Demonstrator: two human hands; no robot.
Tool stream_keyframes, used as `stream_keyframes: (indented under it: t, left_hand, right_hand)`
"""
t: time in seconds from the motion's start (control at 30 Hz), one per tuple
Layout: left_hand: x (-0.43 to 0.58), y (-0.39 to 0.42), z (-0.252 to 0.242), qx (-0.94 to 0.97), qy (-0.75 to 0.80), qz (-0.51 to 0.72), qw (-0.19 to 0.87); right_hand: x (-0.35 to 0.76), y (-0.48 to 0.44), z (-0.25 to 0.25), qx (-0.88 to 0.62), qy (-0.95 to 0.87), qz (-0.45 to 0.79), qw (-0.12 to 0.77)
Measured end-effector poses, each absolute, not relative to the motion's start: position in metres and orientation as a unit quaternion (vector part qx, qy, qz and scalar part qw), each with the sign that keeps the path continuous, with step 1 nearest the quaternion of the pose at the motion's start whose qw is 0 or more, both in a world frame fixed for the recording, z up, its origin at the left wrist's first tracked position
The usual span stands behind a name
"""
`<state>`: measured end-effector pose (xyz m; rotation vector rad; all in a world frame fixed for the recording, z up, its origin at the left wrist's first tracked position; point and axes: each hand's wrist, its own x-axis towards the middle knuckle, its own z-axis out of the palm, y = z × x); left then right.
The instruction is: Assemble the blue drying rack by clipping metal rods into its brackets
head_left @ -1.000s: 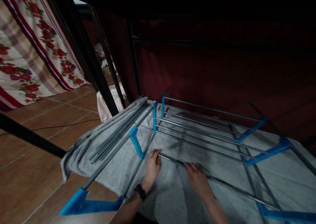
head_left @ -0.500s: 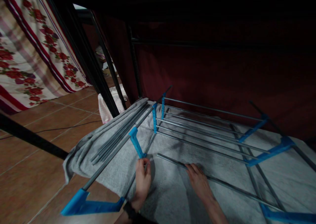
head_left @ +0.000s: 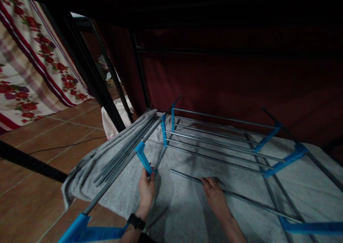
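Observation:
My left hand [head_left: 147, 187] is closed around the lower end of a blue plastic bracket [head_left: 143, 158], which sits on a grey side pole of the rack frame. With my right hand [head_left: 214, 193] I grip a grey metal tube [head_left: 249, 199] from above. The tube's near-left end is free, pointing toward my left hand but apart from the bracket. Its right end meets another blue bracket [head_left: 313, 227] at the lower right. Behind my hands, several grey crossbars [head_left: 214, 139] run between the left and right blue brackets.
A bundle of loose grey tubes [head_left: 125, 152] lies on the grey blanket [head_left: 184, 203] at left. Black metal posts [head_left: 91, 75] stand beside it. A dark red cloth [head_left: 227, 82] hangs behind, a floral curtain [head_left: 45, 57] at far left above the tiled floor [head_left: 72, 128].
My left hand has moved slightly up and left onto the bracket's lower end. The view has shifted a little. My right hand still holds the tube, almost unmoved.

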<state>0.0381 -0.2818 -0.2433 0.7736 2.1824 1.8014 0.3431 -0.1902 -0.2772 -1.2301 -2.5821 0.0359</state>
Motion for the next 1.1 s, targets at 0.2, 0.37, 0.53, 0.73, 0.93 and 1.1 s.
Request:
stream_keyframes:
  t: [0.2, 0.37, 0.53, 0.73, 0.93, 1.1]
  left_hand:
    - [0.04, -0.283, -0.244, 0.258, 0.734, 0.622, 0.087]
    - [0.039, -0.283, -0.251, 0.279, 0.741, 0.607, 0.064]
    - [0.041, -0.282, -0.251, 0.266, 0.739, 0.615, 0.066]
    - [0.037, -0.284, -0.247, 0.271, 0.735, 0.615, 0.09]
    - [0.049, -0.305, -0.249, 0.28, 0.739, 0.61, 0.053]
    - [0.085, -0.324, -0.245, 0.357, 0.738, 0.572, 0.016]
  right_hand:
    - [0.342, -0.189, -0.278, -0.426, -0.892, 0.006, 0.152]
    - [0.342, -0.188, -0.28, -0.427, -0.89, 0.006, 0.158]
    - [0.342, -0.187, -0.282, -0.423, -0.892, 0.006, 0.159]
    - [0.341, -0.19, -0.279, -0.424, -0.892, -0.008, 0.154]
    - [0.339, -0.19, -0.274, -0.429, -0.894, -0.008, 0.132]
    - [0.336, -0.185, -0.268, -0.434, -0.891, -0.009, 0.131]
